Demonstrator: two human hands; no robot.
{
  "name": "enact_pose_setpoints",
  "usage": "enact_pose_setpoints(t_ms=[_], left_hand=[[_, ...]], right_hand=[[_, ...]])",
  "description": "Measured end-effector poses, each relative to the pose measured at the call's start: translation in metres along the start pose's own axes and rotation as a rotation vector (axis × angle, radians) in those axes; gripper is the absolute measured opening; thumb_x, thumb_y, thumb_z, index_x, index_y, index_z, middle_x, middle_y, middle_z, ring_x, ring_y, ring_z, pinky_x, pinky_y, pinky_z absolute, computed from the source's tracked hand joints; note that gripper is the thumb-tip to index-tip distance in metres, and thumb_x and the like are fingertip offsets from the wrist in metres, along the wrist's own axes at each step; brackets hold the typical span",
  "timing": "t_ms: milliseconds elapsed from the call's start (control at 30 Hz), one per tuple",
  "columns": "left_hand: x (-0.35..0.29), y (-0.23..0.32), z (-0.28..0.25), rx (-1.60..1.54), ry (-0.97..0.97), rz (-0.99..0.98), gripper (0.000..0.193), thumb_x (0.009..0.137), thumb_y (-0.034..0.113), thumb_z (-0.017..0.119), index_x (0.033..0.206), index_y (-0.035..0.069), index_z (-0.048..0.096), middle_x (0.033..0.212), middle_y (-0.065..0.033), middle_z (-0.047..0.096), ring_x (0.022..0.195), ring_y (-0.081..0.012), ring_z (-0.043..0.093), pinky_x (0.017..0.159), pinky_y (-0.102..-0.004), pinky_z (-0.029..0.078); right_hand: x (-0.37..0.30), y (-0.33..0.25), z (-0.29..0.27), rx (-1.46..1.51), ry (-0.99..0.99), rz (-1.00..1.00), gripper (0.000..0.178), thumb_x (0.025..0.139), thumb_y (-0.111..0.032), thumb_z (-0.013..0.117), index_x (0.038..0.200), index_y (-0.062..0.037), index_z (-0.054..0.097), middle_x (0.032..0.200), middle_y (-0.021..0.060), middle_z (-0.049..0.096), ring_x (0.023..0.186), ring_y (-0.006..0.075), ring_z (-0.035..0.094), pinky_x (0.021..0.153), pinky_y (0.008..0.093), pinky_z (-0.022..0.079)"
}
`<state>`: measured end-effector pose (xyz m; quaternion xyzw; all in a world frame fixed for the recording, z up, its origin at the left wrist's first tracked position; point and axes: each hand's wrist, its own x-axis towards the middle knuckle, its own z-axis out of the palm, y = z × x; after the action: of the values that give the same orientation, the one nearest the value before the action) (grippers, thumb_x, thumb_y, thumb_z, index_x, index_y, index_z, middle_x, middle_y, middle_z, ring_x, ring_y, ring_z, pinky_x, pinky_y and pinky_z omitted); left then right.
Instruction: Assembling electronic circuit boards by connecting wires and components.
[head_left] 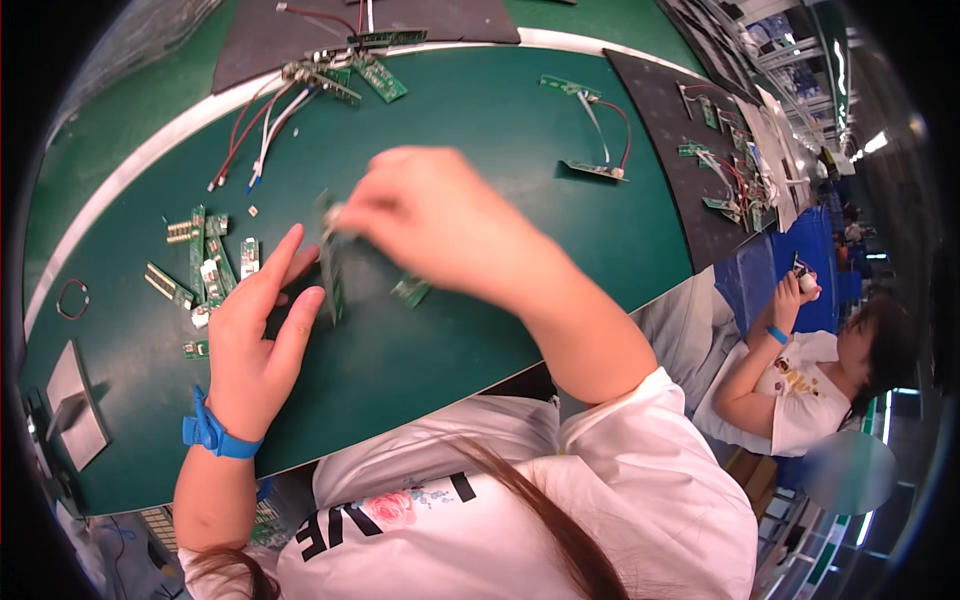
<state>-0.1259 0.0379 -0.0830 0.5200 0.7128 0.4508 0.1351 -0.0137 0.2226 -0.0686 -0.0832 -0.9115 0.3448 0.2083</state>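
A narrow green circuit board (334,285), smeared by motion, stands between my two hands over the green table mat. Thumb and fingers of my right hand (430,215) are pinched at its far end. My left hand (250,335), with a blue band at the wrist, has its fingers and thumb apart just left of that board; nothing shows in its grasp. Beneath my right wrist lies a small green board (411,290). Several loose boards (205,265) with white connectors are piled beyond the left hand, partly hidden by it.
At the back lie wired boards (375,75) with red and white leads. Two boards joined by wires (594,172) rest at the right, beside a dark foam mat (655,140) holding more. A grey metal stand (80,410) is at far left. Another person (790,370) sits to the right.
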Motion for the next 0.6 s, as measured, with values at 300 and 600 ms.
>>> enact_pose_setpoints(t_ms=[300, 600], left_hand=[[0.016, -0.02, -0.046, 0.372, 0.172, -0.025, 0.014, 0.084, 0.008, 0.059, 0.095, 0.002, 0.066, 0.083, -0.0143, 0.06, 0.082, -0.0305, 0.057, 0.074, -0.0363, 0.046], [0.007, -0.038, -0.047, 0.47, 0.137, -0.044, 0.021, 0.078, 0.018, 0.069, 0.092, 0.002, 0.067, 0.084, -0.0108, 0.059, 0.08, -0.0279, 0.055, 0.073, -0.0355, 0.045]], right_hand=[[-0.03, 0.11, -0.126, -0.62, 0.277, 0.806, 0.035, 0.081, -0.035, 0.066, 0.08, 0.0002, 0.069, 0.07, 0.0191, 0.064, 0.069, 0.0293, 0.066, 0.065, 0.0399, 0.049], [-0.016, 0.08, -0.075, -0.979, 0.52, 0.42, 0.041, 0.082, -0.038, 0.064, 0.116, -0.0133, 0.062, 0.118, 0.017, 0.051, 0.111, 0.0361, 0.046, 0.092, 0.0468, 0.038]])
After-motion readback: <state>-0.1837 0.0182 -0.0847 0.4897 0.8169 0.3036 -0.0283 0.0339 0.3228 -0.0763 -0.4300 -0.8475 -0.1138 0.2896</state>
